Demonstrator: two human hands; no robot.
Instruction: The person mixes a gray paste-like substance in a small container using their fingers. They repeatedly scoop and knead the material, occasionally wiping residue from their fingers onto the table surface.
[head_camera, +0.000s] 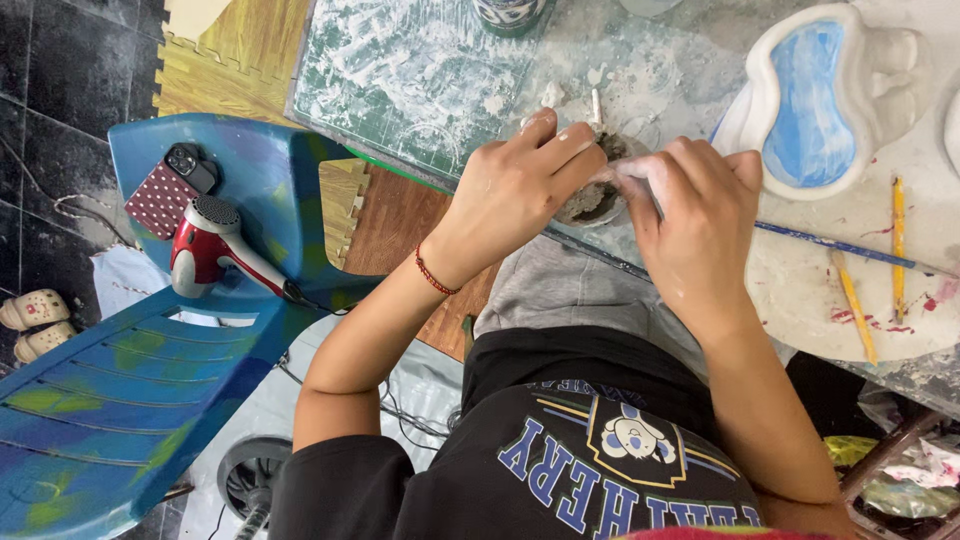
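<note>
Both hands, left hand (520, 185) and right hand (690, 215), close around a grey clay lump (592, 200) at the near desk (420, 70) edge, fingers pressing; shaping appears unfinished, form still rough.

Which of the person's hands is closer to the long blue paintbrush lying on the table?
The right hand. The long blue paintbrush runs out from just beside it. The left hand is farther off, on the other side of the small grey clay lump that both hands grip.
</note>
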